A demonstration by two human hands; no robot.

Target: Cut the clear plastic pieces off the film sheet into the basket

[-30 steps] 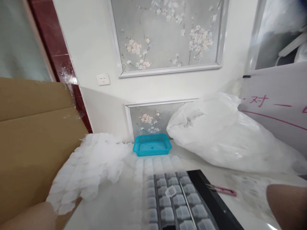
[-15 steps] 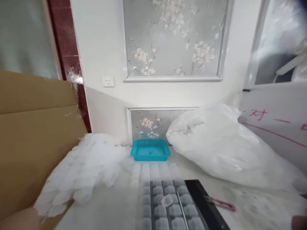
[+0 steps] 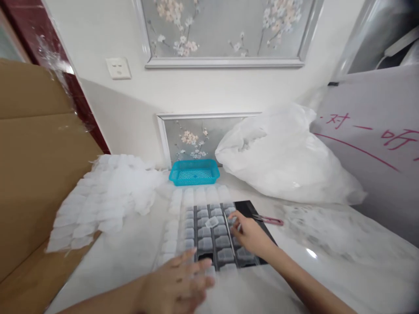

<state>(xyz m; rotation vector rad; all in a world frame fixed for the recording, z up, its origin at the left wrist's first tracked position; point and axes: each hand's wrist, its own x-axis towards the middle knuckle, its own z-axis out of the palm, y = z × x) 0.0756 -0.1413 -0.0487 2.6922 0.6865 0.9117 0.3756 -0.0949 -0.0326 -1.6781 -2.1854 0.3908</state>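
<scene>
A black tray (image 3: 244,210) holds rows of small translucent plastic cups (image 3: 205,243). One loose clear square piece (image 3: 212,222) lies tilted on top of them. A thin pale stick (image 3: 229,233) runs lengthwise over the rows. My right hand (image 3: 250,233) is over the tray's right side, its fingers bent and apart beside the stick; I see nothing held in it. At the near left corner of the tray, my left hand (image 3: 178,283) hovers with fingers spread, somewhat blurred and holding nothing visible.
A blue perforated basket (image 3: 194,182) stands against the wall. Piled white translucent pieces (image 3: 108,196) lie left, near a cardboard box (image 3: 36,174). A big white plastic bag (image 3: 278,161) sits at back right. Pink-handled snips (image 3: 273,221) rest on the tray's right edge.
The view has tilted down, so the tray and table sit higher in the picture. Both my hands have come in over the tray from the lower edges.
</scene>
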